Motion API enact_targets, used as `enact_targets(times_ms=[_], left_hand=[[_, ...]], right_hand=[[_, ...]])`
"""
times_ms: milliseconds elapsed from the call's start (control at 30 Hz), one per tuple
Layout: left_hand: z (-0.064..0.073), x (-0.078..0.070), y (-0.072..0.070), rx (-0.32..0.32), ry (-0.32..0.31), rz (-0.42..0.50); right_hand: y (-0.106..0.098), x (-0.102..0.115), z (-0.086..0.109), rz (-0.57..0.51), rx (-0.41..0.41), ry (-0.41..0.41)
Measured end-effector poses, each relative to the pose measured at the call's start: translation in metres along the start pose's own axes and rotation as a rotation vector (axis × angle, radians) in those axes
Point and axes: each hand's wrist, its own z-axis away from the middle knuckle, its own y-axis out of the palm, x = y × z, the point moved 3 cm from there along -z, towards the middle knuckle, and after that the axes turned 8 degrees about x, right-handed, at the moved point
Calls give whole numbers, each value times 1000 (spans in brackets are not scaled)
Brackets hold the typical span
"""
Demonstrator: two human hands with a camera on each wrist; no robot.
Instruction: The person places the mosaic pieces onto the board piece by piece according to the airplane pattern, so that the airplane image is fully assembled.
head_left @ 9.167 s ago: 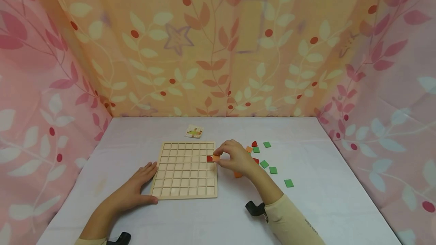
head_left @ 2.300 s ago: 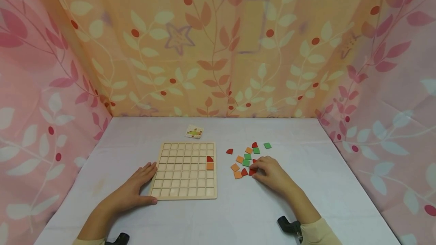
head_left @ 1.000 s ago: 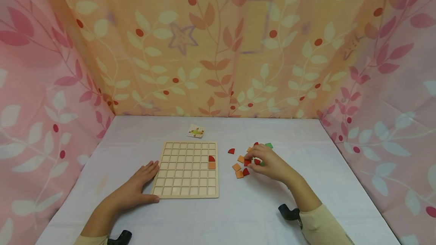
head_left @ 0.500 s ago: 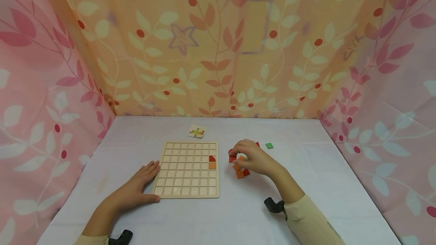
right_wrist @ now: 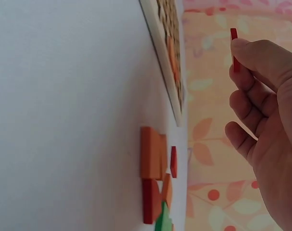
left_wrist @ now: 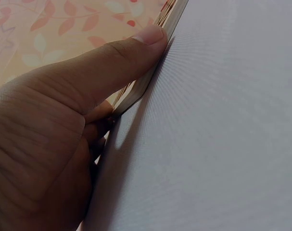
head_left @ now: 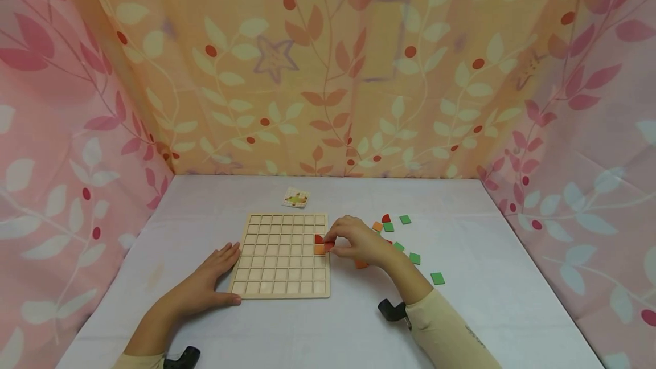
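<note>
A wooden grid board (head_left: 279, 296) lies on the table. In its right column sit a red quarter-round tile (head_left: 319, 238) and, just below it, an orange square tile (head_left: 319, 249). My left hand (head_left: 202, 281) rests at the board's left side, fingers extended along that edge and thumb at the near-left corner; the left wrist view shows the thumb (left_wrist: 131, 53) against the rim. Over the right edge, my right hand (head_left: 361, 241) pinches another red tile (right_wrist: 236, 66) between thumb and fingers. That tile is raised above the table, beside the orange one.
Loose green tiles (head_left: 437, 278), orange tiles (head_left: 361, 264) and red tiles (head_left: 386, 218) are scattered right of the board, some hidden under my right hand. A small patterned card (head_left: 295, 197) lies behind the board. Patterned cloth (head_left: 328, 101) encloses the table's back and sides.
An orange tile has gone into the board below the red one. Lately my right hand has carried a red tile left from the loose tiles to the board's edge. The left hand stays put.
</note>
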Motion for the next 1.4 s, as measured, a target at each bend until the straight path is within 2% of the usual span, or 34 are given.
enact_targets(times_ms=[367, 733, 1000, 1400], left_hand=[[0, -1, -1, -2, 7, -12], [1, -5, -2, -35, 54, -19], [1, -3, 0, -26, 33, -11], [0, 0, 0, -10, 14, -7]], right_hand=[[23, 0, -15, 11, 66, 19], [32, 3, -21, 110, 64, -64], [37, 1, -22, 144, 97, -22], [36, 5, -22, 169, 99, 0]])
